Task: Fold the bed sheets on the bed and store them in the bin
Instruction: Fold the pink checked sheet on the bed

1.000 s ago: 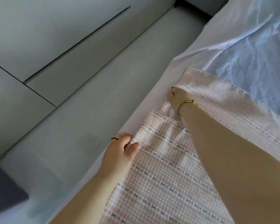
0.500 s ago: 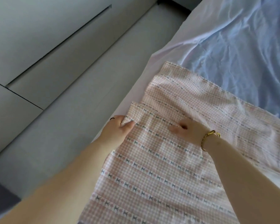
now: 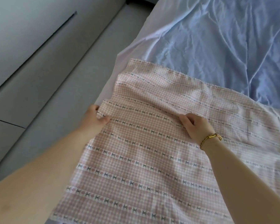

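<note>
1. Head view looks down on a pink checked sheet [image 3: 144,159] spread over the near left part of the bed, its white bands printed with small bows and flowers running crosswise.
2. A folded upper layer of this sheet lies over a paler layer that reaches farther up and to the right.
3. The left hand [image 3: 94,120] pinches the left corner of the folded layer, thumb on top and fingers tucked beneath, closed tight on the cloth at the bed's edge.
4. The right hand [image 3: 197,128] is well apart from it along the same fold line, fingers curled down and gripping a raised ridge of the fabric.
5. A gold bracelet [image 3: 210,139] circles the right wrist.
6. Beyond the pink sheet lies a wrinkled light blue sheet [image 3: 225,46], bordered on the left by a pale lilac cover [image 3: 107,88].
7. Grey floor [image 3: 58,88] runs beside the bed, with grey panels [image 3: 23,29] past it.
</note>
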